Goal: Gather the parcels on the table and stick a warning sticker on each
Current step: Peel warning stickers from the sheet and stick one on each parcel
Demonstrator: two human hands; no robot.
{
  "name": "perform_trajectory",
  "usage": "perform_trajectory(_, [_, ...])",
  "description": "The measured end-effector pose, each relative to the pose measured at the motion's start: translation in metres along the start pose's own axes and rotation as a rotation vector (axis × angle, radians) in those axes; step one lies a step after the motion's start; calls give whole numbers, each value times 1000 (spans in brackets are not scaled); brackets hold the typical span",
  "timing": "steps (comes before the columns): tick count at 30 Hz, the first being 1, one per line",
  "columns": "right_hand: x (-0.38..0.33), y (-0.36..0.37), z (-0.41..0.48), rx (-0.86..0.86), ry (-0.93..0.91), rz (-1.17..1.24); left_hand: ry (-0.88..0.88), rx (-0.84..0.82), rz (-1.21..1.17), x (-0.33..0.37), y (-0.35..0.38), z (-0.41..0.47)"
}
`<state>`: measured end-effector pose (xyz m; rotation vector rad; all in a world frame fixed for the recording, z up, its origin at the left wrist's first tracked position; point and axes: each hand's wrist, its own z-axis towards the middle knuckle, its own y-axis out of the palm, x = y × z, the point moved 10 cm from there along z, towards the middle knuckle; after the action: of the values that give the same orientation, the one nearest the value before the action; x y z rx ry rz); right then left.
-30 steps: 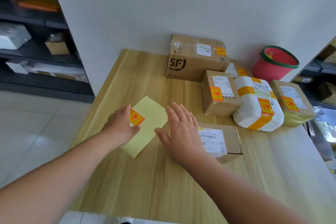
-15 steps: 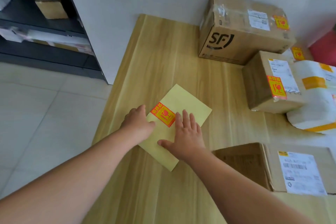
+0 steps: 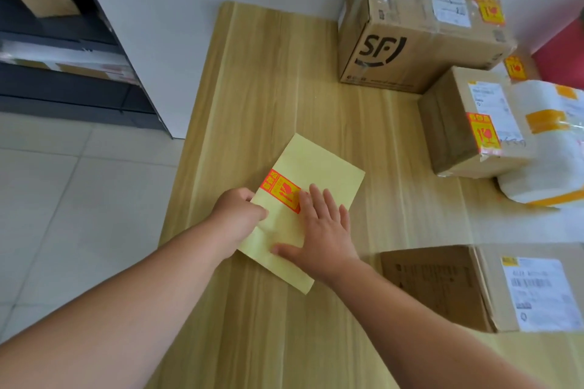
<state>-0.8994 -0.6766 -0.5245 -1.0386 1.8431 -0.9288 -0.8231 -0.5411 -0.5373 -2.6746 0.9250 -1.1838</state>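
- Backing sheet [image 3: 316, 174]: pale yellow, flat on the wooden table [image 3: 284, 73] at centre frame. It carries one red-and-yellow warning sticker [image 3: 282, 190] near its left edge; the print is too small to read.
- Left hand [image 3: 238, 215]: fingers curled, pinching the sheet's left edge just below the sticker.
- Right hand [image 3: 322, 237]: fingers straight and close together, pressed flat on the sheet, index tip touching the sticker.
- Large carton [image 3: 410, 41], upper right: closed, black "SF" logo, white shipping label, warning sticker on top.
- Medium box [image 3: 467, 129], right: closed, white label, warning sticker folded over its edge.
- White padded parcel [image 3: 550, 164], right edge: orange tape.
- Near box [image 3: 474, 287], lower right: closed, barcoded white label.
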Motion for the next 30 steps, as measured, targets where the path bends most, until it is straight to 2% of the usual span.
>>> perform_trajectory(4, [-25,-50,-8,259,-109,169,51,-40,-65,13,0,-14])
perform_trajectory(6, [-33,-70,-9,332,-110,248,107,-72,-92,25,1,-25])
perform_trajectory(10, [-42,-90,-11,327,-71,371,238,-141,-126,53,3,-50])
perform_trajectory(18, [-34,-130,-32,324,18,615,518,-146,91,100,-2,-92])
perform_trajectory(30, [-28,-163,-56,377,-10,585,619,-161,141,132,7,-112])
